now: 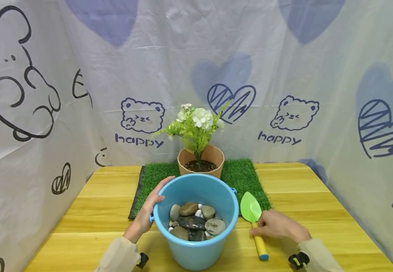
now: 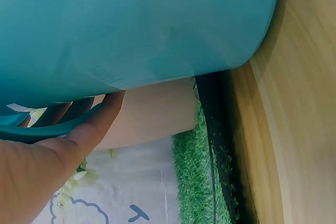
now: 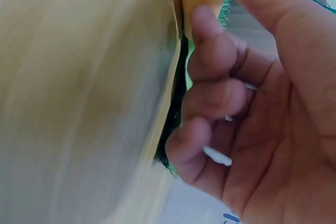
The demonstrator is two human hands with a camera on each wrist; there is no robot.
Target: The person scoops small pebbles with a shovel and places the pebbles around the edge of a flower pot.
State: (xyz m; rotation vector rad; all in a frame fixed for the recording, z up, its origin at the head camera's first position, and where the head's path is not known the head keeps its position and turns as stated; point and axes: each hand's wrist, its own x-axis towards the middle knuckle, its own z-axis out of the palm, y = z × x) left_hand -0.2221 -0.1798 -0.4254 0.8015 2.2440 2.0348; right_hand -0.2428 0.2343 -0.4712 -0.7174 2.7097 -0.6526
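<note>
A light blue bucket (image 1: 198,254) stands at the front of the table, with several stones (image 1: 192,223) of different sizes and colours inside. My left hand (image 1: 146,211) grips the left side of its rim; in the left wrist view the fingers (image 2: 97,121) go around the rim. Right of the bucket lies a toy trowel with a green blade (image 1: 250,207) and a yellow handle (image 1: 259,244). My right hand (image 1: 278,225) pinches that handle near the blade between thumb and fingertips. The right wrist view shows the other fingers curled beside the handle.
Behind the bucket, a tan pot (image 1: 217,158) with dark soil and a white-flowered plant (image 1: 196,126) stands on a green turf mat (image 1: 242,172). The wooden table (image 1: 115,189) is enclosed by printed cloth (image 1: 169,75) at the back and both sides.
</note>
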